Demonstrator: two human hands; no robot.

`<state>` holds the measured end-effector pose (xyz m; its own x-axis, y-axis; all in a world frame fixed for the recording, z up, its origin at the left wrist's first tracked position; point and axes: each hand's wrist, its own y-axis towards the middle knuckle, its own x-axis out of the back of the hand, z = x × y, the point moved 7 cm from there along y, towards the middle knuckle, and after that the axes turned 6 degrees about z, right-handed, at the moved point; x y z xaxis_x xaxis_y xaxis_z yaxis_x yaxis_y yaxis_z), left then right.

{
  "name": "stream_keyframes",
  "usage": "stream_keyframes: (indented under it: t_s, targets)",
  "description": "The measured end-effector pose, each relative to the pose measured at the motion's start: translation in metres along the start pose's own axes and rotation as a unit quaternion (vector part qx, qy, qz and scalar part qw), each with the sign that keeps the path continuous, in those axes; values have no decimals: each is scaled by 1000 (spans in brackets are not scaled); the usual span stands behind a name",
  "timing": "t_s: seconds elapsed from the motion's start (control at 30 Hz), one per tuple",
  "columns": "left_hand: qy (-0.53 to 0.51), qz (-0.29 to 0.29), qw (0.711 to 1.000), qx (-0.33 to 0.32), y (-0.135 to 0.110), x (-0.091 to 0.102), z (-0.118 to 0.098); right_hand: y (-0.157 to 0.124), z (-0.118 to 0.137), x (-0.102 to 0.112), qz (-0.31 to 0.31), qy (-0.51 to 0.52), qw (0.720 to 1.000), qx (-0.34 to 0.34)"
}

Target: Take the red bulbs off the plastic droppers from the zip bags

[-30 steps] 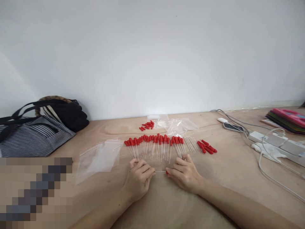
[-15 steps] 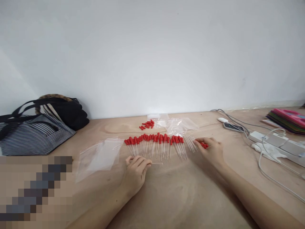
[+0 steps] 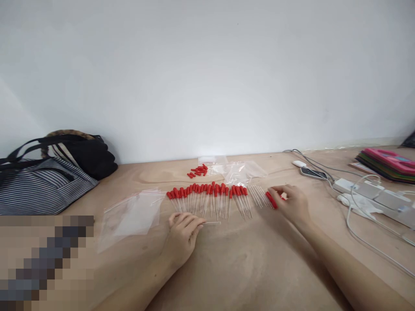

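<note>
Behind the wooden table (image 3: 233,272) stands a plain pale wall (image 3: 207,86), with a striped bag (image 3: 48,185) at the far left and a power strip (image 3: 366,190) and its cables on the right. Across the middle lies a row of capped tubes (image 3: 209,201), red ends to the far side and thin tips towards the near side. The left hand (image 3: 184,229) rests near this row, its fingers grasping a bare tube (image 3: 213,223) whose uncapped end sticks out to the right. Farther right, the right hand (image 3: 293,205) is at the loose red caps (image 3: 271,200), thumb and fingers bent down around them; whether they have closed on one, I cannot tell. Between that hand and the row lie some bare tubes (image 3: 258,196), side by side. Another pile of caps (image 3: 198,170) sits at the far side, and clear bags (image 3: 132,216) lie flat on the left. The step in hand looks like choosing a cap for the held tube; the next move seems to call for a pinch on a single cap, leaving its neighbours alone, while the left fingers keep the tube steady.
</note>
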<state>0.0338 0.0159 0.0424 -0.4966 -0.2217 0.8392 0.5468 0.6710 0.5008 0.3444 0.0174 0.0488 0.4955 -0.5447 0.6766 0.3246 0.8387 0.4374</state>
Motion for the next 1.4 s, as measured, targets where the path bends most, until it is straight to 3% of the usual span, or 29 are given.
stream_keyframes:
  t_s: [0.1, 0.23, 0.33, 0.4, 0.57, 0.7, 0.8, 0.93, 1.07, 1.4]
  targets:
    - [-16, -13, 1000, 11, 1, 0, -1, -29, 47, -32, 92, 148, 981, 86]
    - [-35, -12, 999, 30, 1, -1, -1, -67, 83, -83, 207, 308, 929, 4]
    - [-44, -5, 999, 29, 2, -2, -4, -79, 94, -105, 197, 409, 888, -70]
    - [-50, -3, 998, 27, 2, -2, -5, -81, 103, -110, 179, 448, 873, -73]
    - [-49, 1, 999, 20, 2, -3, -6, -73, 120, -104, 134, 430, 892, -31]
    - [-37, 11, 999, 24, 2, -4, -3, -32, 95, -86, 110, 389, 911, -86]
    - [-29, 12, 999, 22, 3, -5, -3, 13, 54, -68, 179, 163, 960, -138]
    - [-30, 20, 999, 20, 4, -6, -5, 54, 2, -46, 206, 36, 961, -183]
    - [-33, 26, 999, 25, 4, -7, -4, 60, -20, -48, 216, -54, 954, -201]
    - [-36, 20, 999, 18, 3, -5, -6, 55, -17, -61, 219, -125, 951, -182]
